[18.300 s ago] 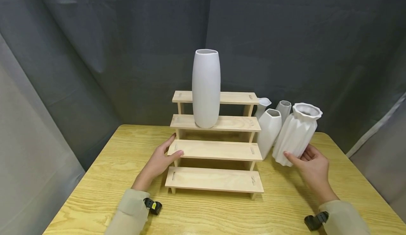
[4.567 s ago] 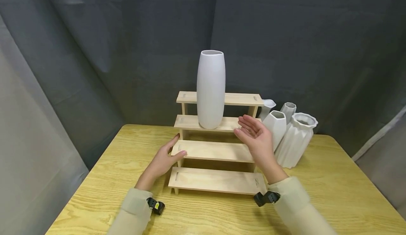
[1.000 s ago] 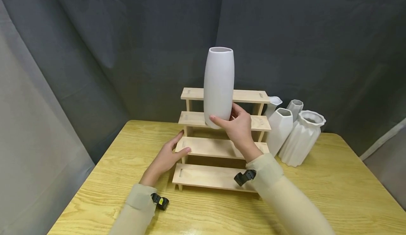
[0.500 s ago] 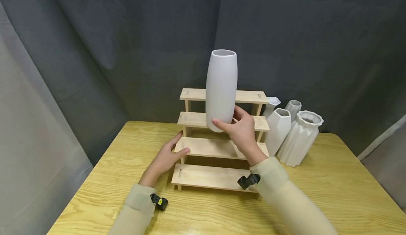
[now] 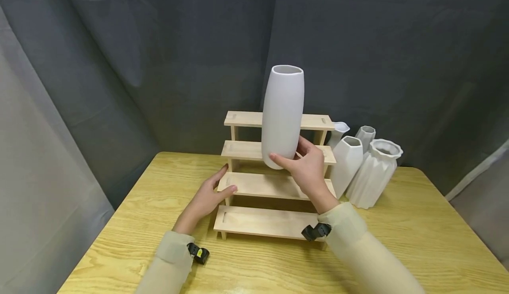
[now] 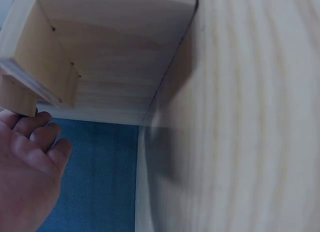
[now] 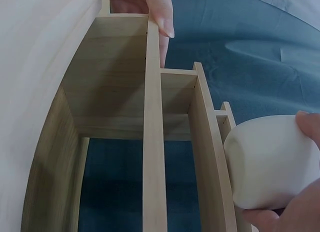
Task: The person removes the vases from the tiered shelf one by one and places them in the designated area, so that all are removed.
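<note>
My right hand [image 5: 308, 168] grips the lower part of a tall white vase [image 5: 283, 113], thumb at the front and fingers round its right side. The vase leans slightly, its base in front of the second tier from the top of a stepped wooden stand [image 5: 274, 221]. In the right wrist view, the base of the vase [image 7: 272, 159] is close to the stand's boards; I cannot tell whether they touch. My left hand [image 5: 207, 199] holds the stand's left end, thumb on a lower tier and fingers behind. In the left wrist view, curled fingers [image 6: 45, 132] meet the wood.
Right of the stand several white vases stand close together on the wooden table [image 5: 131, 232]: a pleated one [image 5: 371, 179], a faceted one [image 5: 347, 163], a narrow one [image 5: 366, 136] and a flared-neck one [image 5: 339, 130] partly hidden behind the stand. Grey curtains [image 5: 191, 55] hang behind.
Earlier my right hand put the pleated vase beside the others, then took the tall vase on the stand. Over the last second that vase has shifted right and forward. My left hand keeps its hold.
</note>
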A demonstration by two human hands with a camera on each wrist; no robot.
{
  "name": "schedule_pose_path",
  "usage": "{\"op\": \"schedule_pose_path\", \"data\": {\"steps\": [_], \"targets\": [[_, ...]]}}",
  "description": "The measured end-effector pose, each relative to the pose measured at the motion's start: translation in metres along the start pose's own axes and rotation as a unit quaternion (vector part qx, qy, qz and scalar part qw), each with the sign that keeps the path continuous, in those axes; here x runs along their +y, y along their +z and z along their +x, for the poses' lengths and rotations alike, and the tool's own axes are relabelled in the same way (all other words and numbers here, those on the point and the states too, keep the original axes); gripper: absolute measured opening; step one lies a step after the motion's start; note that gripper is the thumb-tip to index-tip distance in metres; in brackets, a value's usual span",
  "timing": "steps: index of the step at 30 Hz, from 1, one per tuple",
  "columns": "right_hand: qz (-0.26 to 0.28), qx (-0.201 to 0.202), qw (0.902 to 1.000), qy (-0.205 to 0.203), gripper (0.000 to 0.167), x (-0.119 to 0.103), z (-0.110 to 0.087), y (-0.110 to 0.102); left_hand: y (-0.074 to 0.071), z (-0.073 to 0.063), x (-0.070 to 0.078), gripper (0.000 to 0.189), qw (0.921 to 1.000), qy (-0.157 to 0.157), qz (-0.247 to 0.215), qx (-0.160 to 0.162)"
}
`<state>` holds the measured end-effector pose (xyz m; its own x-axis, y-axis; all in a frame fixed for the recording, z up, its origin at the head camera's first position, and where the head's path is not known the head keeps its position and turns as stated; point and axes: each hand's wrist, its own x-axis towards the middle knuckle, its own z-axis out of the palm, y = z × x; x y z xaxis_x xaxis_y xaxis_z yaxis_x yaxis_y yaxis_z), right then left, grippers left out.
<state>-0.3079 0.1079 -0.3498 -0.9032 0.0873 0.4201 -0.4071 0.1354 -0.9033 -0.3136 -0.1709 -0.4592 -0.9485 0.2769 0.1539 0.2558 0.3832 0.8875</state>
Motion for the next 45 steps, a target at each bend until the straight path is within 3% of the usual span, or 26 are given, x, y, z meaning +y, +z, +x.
{"op": "schedule_pose_path", "data": {"steps": [10, 17, 21, 28, 45], "targets": [[0.005, 0.009, 0.9999, -0.004, 0.077, -0.001, -0.010, -0.015, 0.000, 0.000, 0.000, 0.082, 0.9999, -0.008, -0.001, -0.009], [0.013, 0.008, 0.9997, -0.019, 0.074, -0.003, -0.016, -0.022, -0.005, -0.011, 0.031, 0.079, 0.9997, -0.013, -0.004, -0.020], [0.009, 0.007, 0.9997, -0.021, 0.072, -0.003, -0.021, -0.026, -0.006, -0.014, 0.037, 0.079, 0.9997, -0.010, -0.004, -0.022], [0.012, -0.004, 0.9999, -0.004, 0.073, -0.006, -0.027, -0.032, -0.007, -0.016, 0.038, 0.080, 0.9993, -0.026, -0.011, -0.026], [-0.017, 0.001, 0.9998, 0.013, 0.072, -0.006, -0.041, -0.051, -0.007, -0.015, 0.039, 0.080, 0.9993, -0.025, -0.007, -0.025]]}}
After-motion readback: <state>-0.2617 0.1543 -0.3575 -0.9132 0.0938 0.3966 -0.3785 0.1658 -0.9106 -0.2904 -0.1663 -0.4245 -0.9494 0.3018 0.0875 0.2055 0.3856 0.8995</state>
